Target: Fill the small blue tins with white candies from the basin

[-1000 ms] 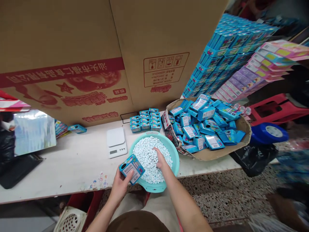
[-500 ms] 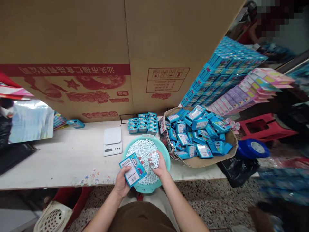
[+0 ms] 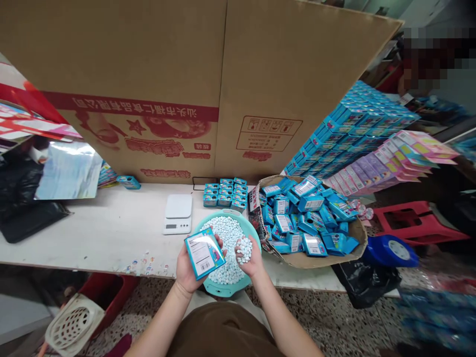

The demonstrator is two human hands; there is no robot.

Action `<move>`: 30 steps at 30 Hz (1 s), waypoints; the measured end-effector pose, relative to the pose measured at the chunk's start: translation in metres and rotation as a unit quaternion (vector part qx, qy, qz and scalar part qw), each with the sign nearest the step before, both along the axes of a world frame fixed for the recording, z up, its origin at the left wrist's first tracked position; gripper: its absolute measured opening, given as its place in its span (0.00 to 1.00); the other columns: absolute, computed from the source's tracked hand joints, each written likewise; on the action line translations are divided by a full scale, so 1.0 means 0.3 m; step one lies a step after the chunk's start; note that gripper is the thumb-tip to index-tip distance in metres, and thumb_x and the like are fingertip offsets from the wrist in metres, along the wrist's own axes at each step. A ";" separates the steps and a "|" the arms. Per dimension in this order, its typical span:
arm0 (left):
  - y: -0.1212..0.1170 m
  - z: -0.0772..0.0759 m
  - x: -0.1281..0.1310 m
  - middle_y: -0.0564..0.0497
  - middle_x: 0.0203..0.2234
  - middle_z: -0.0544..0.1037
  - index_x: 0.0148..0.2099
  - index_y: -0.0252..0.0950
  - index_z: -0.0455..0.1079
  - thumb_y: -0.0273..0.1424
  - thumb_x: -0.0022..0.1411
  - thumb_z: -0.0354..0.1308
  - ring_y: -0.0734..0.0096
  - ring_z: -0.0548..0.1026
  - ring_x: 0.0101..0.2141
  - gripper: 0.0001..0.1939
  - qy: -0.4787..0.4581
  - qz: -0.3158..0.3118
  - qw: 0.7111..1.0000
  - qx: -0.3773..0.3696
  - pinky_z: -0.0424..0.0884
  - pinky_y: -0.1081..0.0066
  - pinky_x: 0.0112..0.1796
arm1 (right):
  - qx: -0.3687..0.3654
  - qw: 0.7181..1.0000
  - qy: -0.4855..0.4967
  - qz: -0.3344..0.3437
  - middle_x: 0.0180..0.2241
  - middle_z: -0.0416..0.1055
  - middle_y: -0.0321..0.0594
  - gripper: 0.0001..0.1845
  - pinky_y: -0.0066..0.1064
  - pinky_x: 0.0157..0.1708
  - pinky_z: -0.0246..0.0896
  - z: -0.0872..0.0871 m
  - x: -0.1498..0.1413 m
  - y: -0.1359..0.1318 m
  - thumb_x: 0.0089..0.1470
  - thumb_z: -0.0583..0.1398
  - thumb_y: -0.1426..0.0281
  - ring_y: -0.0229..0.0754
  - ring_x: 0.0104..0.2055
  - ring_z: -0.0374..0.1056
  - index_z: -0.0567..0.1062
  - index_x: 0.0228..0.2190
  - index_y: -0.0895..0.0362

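My left hand (image 3: 187, 270) holds a flat blue candy box (image 3: 204, 253) with a white label and barcode facing up, over the left side of a turquoise basin (image 3: 256, 230). Small pale candies (image 3: 226, 272) fill the basin. Cupped above its right side, my right hand (image 3: 255, 259) holds a heaped handful of candies (image 3: 244, 249). Behind the basin stand small blue boxes (image 3: 225, 198) in tidy rows. To the left of the basin lies a white kitchen scale (image 3: 178, 207).
A torn cardboard box (image 3: 359, 238) of jumbled blue boxes (image 3: 307, 203) sits to the right. A large brown carton (image 3: 148, 54) walls off the back. Stacked blue boxes (image 3: 345, 124) and pink-purple packs (image 3: 366, 166) stand behind right. Small stickers (image 3: 147, 264) lie near the front edge.
My left hand has shifted from gripping the box over its top to supporting it from beneath. My right hand still holds the candies. The whole view has swung slightly.
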State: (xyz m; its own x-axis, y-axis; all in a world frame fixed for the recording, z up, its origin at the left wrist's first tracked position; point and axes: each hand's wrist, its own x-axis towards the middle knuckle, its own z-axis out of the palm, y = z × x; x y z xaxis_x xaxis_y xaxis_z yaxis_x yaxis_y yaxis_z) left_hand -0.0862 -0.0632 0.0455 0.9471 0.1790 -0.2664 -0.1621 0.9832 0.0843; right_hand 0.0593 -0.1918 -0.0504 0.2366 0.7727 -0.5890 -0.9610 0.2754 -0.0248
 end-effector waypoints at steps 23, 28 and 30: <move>-0.103 -0.151 0.044 0.46 0.43 0.74 0.45 0.39 0.67 0.38 0.51 0.62 0.57 0.71 0.45 0.19 0.335 -0.028 0.611 0.717 0.65 0.60 0.47 | -0.023 0.999 -0.023 -0.015 0.19 0.68 0.30 0.08 0.19 0.11 0.48 0.125 0.113 0.070 0.50 0.58 0.64 0.32 0.17 0.62 0.66 0.25 0.55; -0.129 -0.152 0.085 0.46 0.42 0.74 0.45 0.39 0.68 0.36 0.50 0.64 0.56 0.70 0.46 0.19 0.324 0.014 0.619 0.716 0.63 0.58 0.49 | -0.041 0.994 -0.100 -0.013 0.18 0.67 0.29 0.09 0.21 0.11 0.52 0.138 0.110 0.089 0.48 0.60 0.63 0.33 0.17 0.62 0.65 0.24 0.54; -0.134 -0.145 0.094 0.46 0.41 0.74 0.44 0.40 0.70 0.36 0.47 0.66 0.55 0.69 0.45 0.20 0.318 0.028 0.646 0.694 0.62 0.57 0.49 | -0.055 0.990 -0.130 -0.028 0.18 0.66 0.29 0.10 0.24 0.15 0.58 0.135 0.107 0.093 0.49 0.59 0.63 0.33 0.18 0.63 0.65 0.24 0.54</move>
State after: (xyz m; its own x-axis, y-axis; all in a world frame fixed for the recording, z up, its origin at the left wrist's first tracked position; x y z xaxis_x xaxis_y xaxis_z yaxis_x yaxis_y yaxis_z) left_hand -0.0579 -0.1033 0.0020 0.7070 0.6923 -0.1443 0.3064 -0.1160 0.9448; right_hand 0.0913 -0.1640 -0.0100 0.4319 0.6886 -0.5825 -0.9015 0.3091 -0.3030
